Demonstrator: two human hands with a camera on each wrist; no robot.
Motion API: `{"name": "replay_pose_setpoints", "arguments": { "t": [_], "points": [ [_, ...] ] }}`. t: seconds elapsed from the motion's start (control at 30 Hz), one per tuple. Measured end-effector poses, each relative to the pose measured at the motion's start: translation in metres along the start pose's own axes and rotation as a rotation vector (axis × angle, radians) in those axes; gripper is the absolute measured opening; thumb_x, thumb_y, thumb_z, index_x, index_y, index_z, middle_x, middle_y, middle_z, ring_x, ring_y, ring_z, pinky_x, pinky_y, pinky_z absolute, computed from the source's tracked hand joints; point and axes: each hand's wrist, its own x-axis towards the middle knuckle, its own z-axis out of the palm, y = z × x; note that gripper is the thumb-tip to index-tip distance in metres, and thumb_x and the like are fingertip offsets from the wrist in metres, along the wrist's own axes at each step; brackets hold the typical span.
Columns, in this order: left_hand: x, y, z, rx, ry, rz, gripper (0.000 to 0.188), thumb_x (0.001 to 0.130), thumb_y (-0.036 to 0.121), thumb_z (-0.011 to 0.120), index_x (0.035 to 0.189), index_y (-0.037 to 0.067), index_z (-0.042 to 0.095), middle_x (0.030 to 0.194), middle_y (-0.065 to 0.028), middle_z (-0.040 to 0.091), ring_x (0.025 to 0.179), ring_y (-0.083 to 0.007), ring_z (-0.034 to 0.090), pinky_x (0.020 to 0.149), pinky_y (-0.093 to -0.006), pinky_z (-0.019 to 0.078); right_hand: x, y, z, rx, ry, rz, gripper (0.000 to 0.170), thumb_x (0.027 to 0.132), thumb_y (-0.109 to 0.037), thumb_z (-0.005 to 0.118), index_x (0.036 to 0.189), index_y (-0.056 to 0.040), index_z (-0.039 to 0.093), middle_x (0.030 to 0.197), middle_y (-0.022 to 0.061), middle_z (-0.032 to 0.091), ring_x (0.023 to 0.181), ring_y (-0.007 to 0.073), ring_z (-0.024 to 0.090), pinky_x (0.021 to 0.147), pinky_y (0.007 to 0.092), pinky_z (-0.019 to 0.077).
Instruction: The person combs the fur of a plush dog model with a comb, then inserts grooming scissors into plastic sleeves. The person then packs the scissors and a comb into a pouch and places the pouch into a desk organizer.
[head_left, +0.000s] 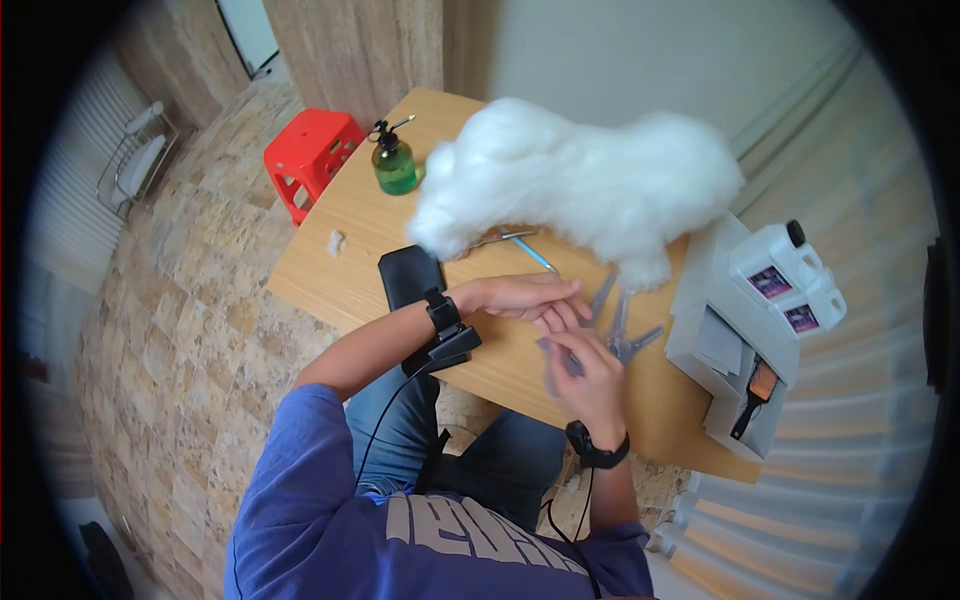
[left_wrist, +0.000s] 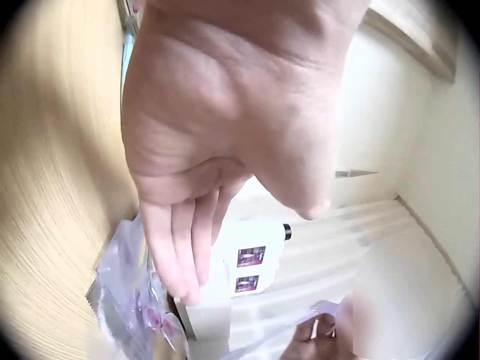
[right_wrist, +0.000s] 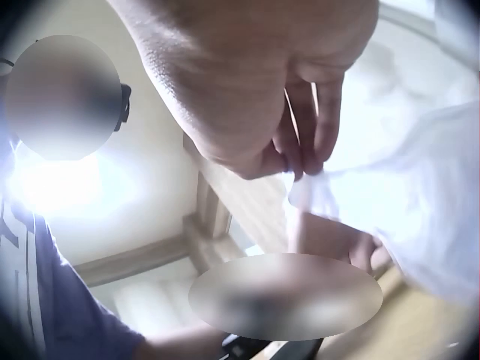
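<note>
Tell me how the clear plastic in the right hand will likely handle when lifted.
The clear plastic is probably floppy, since it spreads in soft, loose creases. It looks light for its size, being a thin, see-through film. It might swing or flutter, as the right hand pinches it only at one narrow spot.

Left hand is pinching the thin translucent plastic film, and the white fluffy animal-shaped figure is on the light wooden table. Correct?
Wrong hand: the right wrist view shows the right hand pinching the thin translucent plastic film. The white fluffy animal-shaped figure is on the light wooden table, as you say.
</note>
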Motion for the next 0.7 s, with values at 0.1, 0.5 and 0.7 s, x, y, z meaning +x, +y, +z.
{"name": "replay_pose_setpoints", "arguments": {
  "t": [0.1,0.5,0.7],
  "points": [
    [-0.010,-0.002,-0.017,0.216,0.021,0.032,0.034,0.102,0.018,0.066,0.128,-0.004,0.062,0.105,-0.0090,0.074,0.090,-0.0112,0.067,0.079,-0.0268,0.0541,0.017,0.014,0.041,0.071,-0.311,-0.120,0.016,0.084,0.001,0.071,0.099,-0.0007,0.071,0.092,0.0142,0.070,0.092,0.0312,0.069,0.081,0.0410,0.0551],
    [-0.056,0.043,-0.061,0.386,0.128,0.134,0.035,0.107,0.033,0.059,0.109,0.000,0.069,0.093,-0.0040,0.071,0.088,-0.0102,0.064,0.079,-0.0271,0.0531,0.082,0.003,0.088,0.325,-0.289,-0.160,0.018,0.081,0.007,0.072,0.097,-0.0010,0.067,0.090,0.0093,0.069,0.078,0.0233,0.069,0.072,0.0341,0.0553],
    [-0.112,0.023,-0.042,0.370,0.197,0.214,0.066,0.102,0.061,0.052,0.122,-0.001,0.066,0.101,-0.0049,0.068,0.095,-0.0116,0.061,0.088,-0.0308,0.0513,0.113,-0.018,0.060,0.650,-0.046,0.028,0.011,0.089,0.009,0.069,0.099,0.0053,0.063,0.094,0.0137,0.068,0.076,0.0148,0.067,0.068,0.0258,0.0561]
  ]
}}
